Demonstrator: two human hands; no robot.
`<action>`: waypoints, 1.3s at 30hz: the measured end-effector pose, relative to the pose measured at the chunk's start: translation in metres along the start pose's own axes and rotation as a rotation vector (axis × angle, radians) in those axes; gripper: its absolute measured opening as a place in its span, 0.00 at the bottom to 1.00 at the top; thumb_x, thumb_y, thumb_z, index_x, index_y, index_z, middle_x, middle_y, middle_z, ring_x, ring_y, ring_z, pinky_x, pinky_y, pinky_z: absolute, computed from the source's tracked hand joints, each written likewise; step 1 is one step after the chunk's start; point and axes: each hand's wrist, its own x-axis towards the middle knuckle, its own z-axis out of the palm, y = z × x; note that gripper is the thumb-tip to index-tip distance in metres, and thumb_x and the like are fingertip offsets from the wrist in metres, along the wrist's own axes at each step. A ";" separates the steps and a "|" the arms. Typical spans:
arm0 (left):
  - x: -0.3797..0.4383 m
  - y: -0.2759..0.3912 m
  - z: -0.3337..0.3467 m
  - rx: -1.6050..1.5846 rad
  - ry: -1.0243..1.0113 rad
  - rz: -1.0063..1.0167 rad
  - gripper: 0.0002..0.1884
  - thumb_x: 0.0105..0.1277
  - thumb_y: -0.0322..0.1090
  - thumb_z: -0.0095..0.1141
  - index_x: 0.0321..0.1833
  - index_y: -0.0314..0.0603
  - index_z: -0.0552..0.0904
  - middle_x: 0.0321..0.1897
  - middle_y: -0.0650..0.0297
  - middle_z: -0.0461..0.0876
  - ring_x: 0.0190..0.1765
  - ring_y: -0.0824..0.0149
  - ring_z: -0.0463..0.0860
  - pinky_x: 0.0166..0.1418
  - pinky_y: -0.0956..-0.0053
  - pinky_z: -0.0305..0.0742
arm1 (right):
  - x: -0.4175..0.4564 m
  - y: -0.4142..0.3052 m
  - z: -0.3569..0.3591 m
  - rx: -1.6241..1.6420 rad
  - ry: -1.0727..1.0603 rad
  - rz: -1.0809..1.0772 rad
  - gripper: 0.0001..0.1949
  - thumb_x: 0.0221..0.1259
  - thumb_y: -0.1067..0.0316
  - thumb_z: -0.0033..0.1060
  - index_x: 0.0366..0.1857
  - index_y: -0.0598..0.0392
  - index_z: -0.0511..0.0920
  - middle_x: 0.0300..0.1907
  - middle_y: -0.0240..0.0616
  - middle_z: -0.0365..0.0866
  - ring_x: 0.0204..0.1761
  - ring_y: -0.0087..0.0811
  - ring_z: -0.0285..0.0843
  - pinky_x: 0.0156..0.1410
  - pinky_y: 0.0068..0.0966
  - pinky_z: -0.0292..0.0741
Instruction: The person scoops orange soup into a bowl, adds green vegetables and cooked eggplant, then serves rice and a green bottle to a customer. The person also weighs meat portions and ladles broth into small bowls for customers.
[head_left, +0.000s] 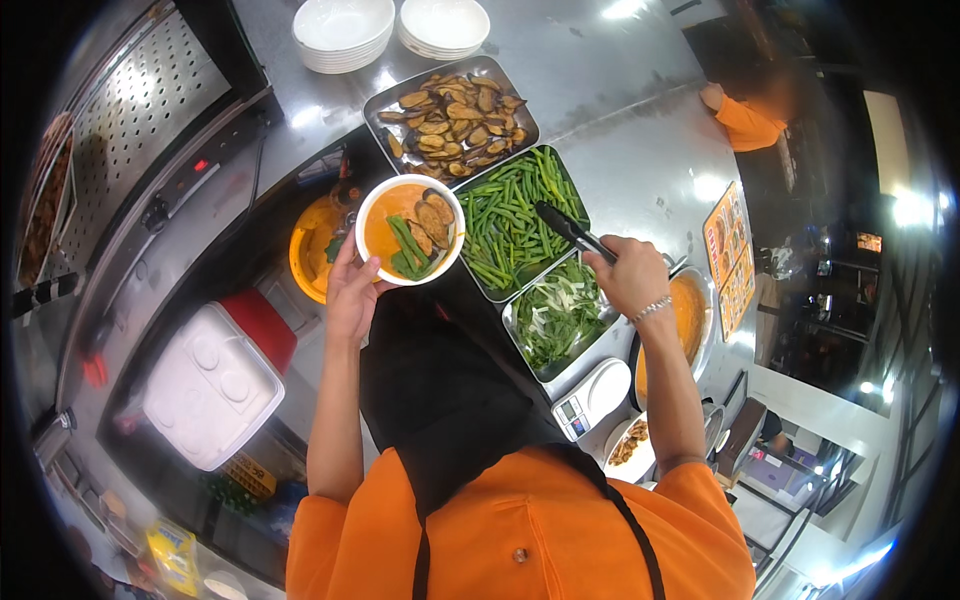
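Note:
My left hand (354, 289) holds a white bowl (457, 259) from its near left side. Orange sauce (384, 221), fried eggplant slices (433, 217), cut green beans (407, 241) and some leafy greens are in it. Tongs with black tips (562, 221) are gripped in my right hand (634, 277), their tips over a metal tray of green beans (517, 217). Beyond that stands a tray of fried eggplant (457, 120). Nearer to me is a tray of shredded leafy greens (555, 315), partly under my right hand.
A pot of orange sauce (688, 315) and a digital kitchen scale (592, 397) lie to the right. Stacked white bowls (343, 34) stand at the back. A yellow bucket (304, 255) and a white-lidded cooler (214, 382) are on the left. Across the counter is another person's orange sleeve (750, 126).

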 end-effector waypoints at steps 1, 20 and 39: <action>0.001 0.000 0.002 0.009 -0.010 0.001 0.35 0.78 0.23 0.56 0.86 0.37 0.60 0.72 0.51 0.77 0.68 0.55 0.84 0.61 0.56 0.92 | 0.004 0.003 0.010 -0.019 0.013 -0.012 0.14 0.66 0.54 0.73 0.41 0.56 0.89 0.32 0.53 0.89 0.39 0.55 0.90 0.48 0.49 0.84; -0.008 0.011 0.016 0.038 -0.002 0.045 0.36 0.79 0.25 0.56 0.87 0.39 0.58 0.71 0.50 0.79 0.66 0.54 0.86 0.63 0.54 0.91 | 0.036 0.018 0.021 -0.020 -0.042 -0.080 0.15 0.69 0.55 0.67 0.38 0.57 0.90 0.33 0.59 0.89 0.41 0.59 0.90 0.53 0.50 0.85; -0.006 0.010 0.019 0.011 -0.031 0.081 0.35 0.78 0.24 0.57 0.86 0.39 0.61 0.74 0.53 0.76 0.68 0.57 0.84 0.59 0.56 0.92 | 0.005 0.026 -0.039 0.173 -0.237 -0.104 0.18 0.67 0.49 0.71 0.41 0.56 0.92 0.31 0.55 0.89 0.37 0.55 0.90 0.48 0.46 0.83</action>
